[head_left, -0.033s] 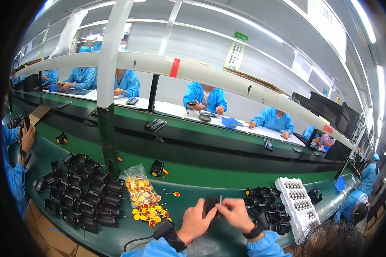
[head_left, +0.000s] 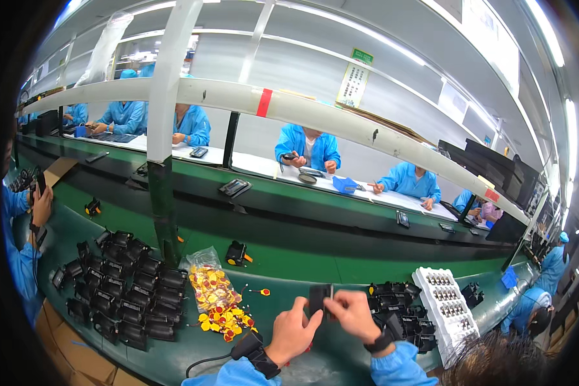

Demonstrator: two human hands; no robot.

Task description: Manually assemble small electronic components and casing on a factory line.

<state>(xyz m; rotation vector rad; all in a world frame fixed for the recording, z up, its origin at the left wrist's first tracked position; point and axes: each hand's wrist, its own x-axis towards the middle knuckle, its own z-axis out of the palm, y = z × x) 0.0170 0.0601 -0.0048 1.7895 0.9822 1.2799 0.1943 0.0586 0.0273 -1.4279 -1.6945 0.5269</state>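
Observation:
In front of me, above the green bench (head_left: 264, 360), a small black plastic housing (head_left: 319, 297) stands upright between my hands. My left hand (head_left: 292, 331) grips it at its lower left with fingers and thumb. Against its right side press the pinched thumb and fingertips of my right hand (head_left: 354, 314). A dark strap circles each wrist, and a black block with a cable (head_left: 246, 346) sits by the left one. To the left lies a pile of yellow and red small parts (head_left: 225, 321), spilled beside a clear bag of the same (head_left: 209, 283).
Rows of black housings (head_left: 125, 286) cover the bench at left. More black housings (head_left: 402, 315) lie at right beside a white foam tray (head_left: 447, 309) with metal parts. A white post (head_left: 164, 96) rises ahead. Beyond, co-workers (head_left: 307, 145) in blue sit along a line.
The black housing has come up slightly and shows more of its face. My right hand has moved up a little with it; the left has barely shifted.

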